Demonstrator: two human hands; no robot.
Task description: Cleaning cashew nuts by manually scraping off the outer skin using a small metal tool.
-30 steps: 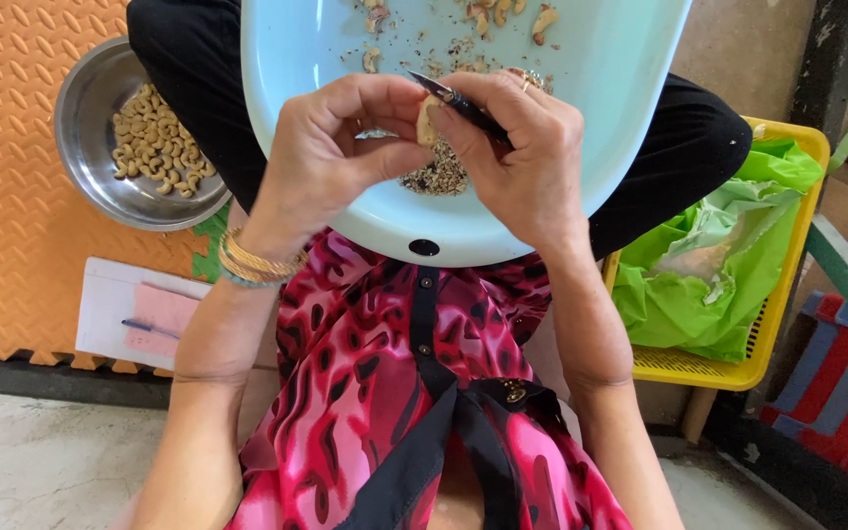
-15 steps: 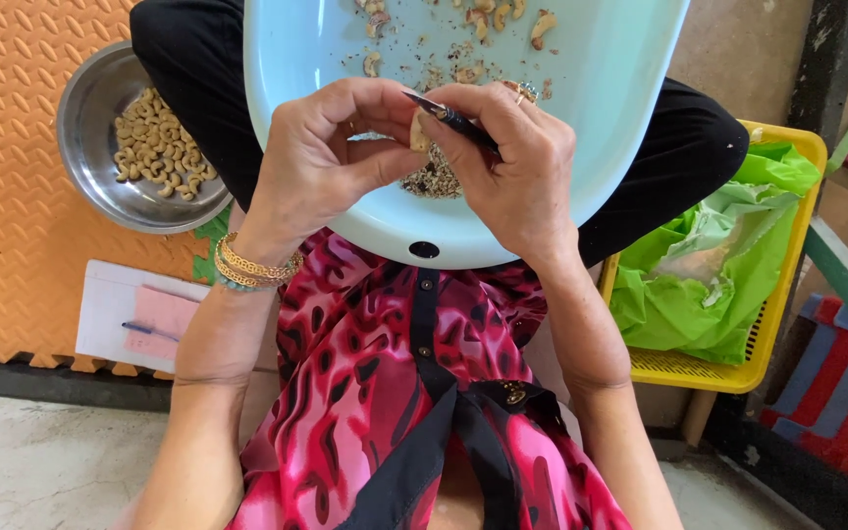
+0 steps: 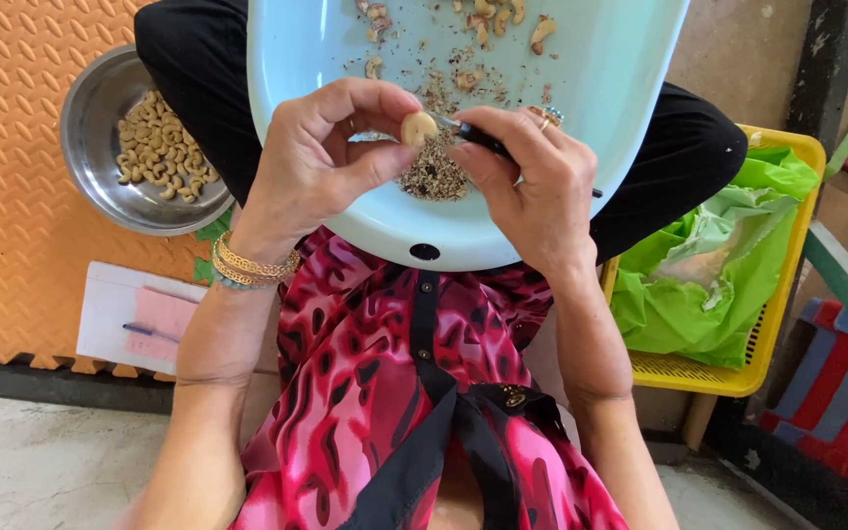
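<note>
My left hand (image 3: pixel 321 162) pinches a pale cashew nut (image 3: pixel 418 128) between thumb and fingers, over a pale blue plastic tray (image 3: pixel 620 69) resting on my lap. My right hand (image 3: pixel 532 182) grips a small dark-handled knife (image 3: pixel 473 133) whose tip touches the nut. Beneath the hands lies a heap of brown skin scraps (image 3: pixel 434 177). Several unpeeled nuts (image 3: pixel 488 25) lie at the far side of the tray. Gold bangles circle my left wrist.
A steel bowl (image 3: pixel 100 186) holding peeled cashews (image 3: pixel 161 152) sits on an orange foam mat (image 3: pixel 12 245) at the left. A white notepad with a pen (image 3: pixel 134 319) lies below it. A yellow basket (image 3: pixel 797 245) lined with a green bag (image 3: pixel 699 285) stands at the right.
Both hands have shifted slightly, and the nut has turned in my left fingers so its pale peeled face shows. The knife tip stays against it.
</note>
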